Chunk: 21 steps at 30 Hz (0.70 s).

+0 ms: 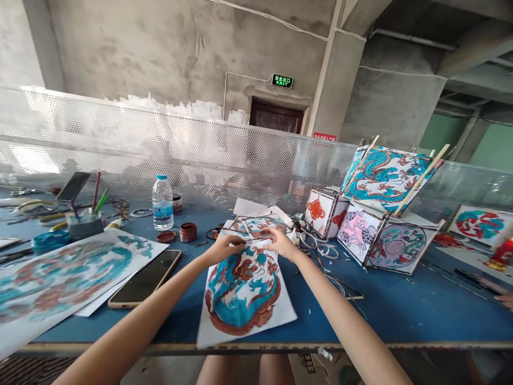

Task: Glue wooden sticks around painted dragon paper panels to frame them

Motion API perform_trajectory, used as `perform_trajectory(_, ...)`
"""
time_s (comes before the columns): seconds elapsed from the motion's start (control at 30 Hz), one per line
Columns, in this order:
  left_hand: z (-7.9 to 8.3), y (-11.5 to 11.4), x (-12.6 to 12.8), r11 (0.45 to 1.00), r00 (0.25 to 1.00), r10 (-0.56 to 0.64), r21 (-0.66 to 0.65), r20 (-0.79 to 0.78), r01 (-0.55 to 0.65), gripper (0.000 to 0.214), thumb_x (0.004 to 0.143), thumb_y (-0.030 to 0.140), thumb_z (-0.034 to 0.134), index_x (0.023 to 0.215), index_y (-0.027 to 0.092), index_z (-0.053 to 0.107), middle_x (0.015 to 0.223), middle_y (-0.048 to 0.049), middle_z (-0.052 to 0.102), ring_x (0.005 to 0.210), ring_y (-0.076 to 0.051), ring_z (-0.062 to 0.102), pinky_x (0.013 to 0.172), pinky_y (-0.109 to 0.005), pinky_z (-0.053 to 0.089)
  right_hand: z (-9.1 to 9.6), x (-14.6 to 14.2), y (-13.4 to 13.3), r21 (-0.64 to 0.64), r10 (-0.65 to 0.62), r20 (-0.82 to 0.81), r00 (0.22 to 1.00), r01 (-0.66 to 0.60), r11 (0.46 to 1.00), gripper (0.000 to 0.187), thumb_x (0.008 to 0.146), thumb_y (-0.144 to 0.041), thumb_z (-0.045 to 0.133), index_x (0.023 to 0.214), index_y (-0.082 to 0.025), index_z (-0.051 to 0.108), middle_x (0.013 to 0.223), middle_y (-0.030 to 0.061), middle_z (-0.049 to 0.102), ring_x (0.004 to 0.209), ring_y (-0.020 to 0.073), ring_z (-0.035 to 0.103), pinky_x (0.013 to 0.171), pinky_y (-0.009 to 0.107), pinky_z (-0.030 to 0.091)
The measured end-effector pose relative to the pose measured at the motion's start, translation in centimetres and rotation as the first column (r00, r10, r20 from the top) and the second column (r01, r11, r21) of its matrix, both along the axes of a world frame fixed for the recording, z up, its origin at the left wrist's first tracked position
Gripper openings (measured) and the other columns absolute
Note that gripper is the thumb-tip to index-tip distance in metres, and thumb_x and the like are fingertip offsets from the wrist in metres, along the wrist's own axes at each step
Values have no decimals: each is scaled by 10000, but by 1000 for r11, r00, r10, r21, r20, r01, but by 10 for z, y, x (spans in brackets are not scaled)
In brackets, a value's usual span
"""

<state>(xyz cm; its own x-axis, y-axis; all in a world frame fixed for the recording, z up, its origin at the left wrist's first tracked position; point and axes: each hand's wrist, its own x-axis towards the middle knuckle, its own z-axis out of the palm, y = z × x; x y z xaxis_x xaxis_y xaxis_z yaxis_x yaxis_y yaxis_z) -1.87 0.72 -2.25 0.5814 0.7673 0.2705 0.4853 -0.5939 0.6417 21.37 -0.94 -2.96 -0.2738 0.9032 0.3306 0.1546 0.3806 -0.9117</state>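
A white sheet painted with a teal and brown dragon lies on the blue table in front of me. My left hand and my right hand both pinch its far edge, fingers closed on the paper. Just beyond the hands lies a framed dragon panel with thin wooden strips.
A phone and a large dragon painting lie to the left. A water bottle, paint jars and a brush cup stand behind. Painted lantern boxes are stacked at right. A perforated metal screen backs the table.
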Motion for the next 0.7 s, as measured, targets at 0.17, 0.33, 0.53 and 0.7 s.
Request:
perform_trajectory(0.17, 2, 6, -7, 969, 994, -8, -245, 111, 36, 390, 676, 477, 608, 817, 120, 679, 698, -52, 642, 673, -187, 576, 607, -283, 433, -3, -7, 1, -32, -68, -163, 984, 64, 997, 462, 523, -233, 753, 950, -225, 578, 1083, 34, 602, 1048, 204, 548, 926, 352, 415)
perform_trajectory(0.33, -2, -5, -4, 921, 984, 42, -389, 174, 29, 439, 652, 549, 631, 831, 150, 664, 743, -40, 649, 701, -179, 582, 617, -274, 437, -11, -1, -5, -71, -71, -136, 988, 61, 996, 462, 524, -266, 775, 943, -226, 584, 1039, 31, 617, 1031, 204, 560, 935, 359, 413)
perform_trajectory(0.53, -2, -18, 4, 774, 955, -47, -594, 292, 220, 508, 605, 452, 729, 1003, 146, 653, 823, -55, 704, 785, -217, 639, 719, -314, 489, -9, 5, -10, -29, -88, -141, 986, 84, 996, 471, 563, -309, 773, 984, -228, 578, 1092, 32, 597, 1041, 203, 563, 937, 353, 420)
perform_trajectory(0.7, 3, -12, 2, 810, 852, 202, -572, 482, 132, 462, 510, 373, 793, 868, 131, 630, 673, -22, 683, 646, -185, 639, 643, -300, 510, -3, 25, -14, -190, -126, -62, 990, 112, 975, 423, 743, -544, 592, 1027, -231, 618, 1088, 50, 642, 1089, 213, 546, 955, 366, 412)
